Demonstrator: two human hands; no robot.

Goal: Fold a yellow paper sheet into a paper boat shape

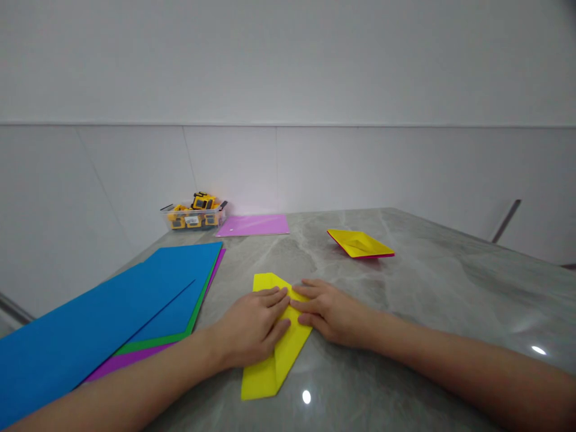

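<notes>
A folded sheet of yellow paper point(288, 351) lies flat on the grey marbled table, with crease lines running along it. My left hand point(257, 324) rests over its left side, fingers stretched out and pressing down on the paper. From the right, my right hand point(326, 312) touches the paper's right edge, its fingers extended and the tips close to those of the left hand. Neither hand is wrapped round anything. Part of the paper is hidden under both hands.
Large blue, green and purple sheets point(148, 288) lie stacked at the left. A yellow and red folded paper piece point(360, 243) sits at the back right. Behind are a pink sheet point(254, 225) and a clear box point(193, 217) of yellow toy vehicles, near the wall.
</notes>
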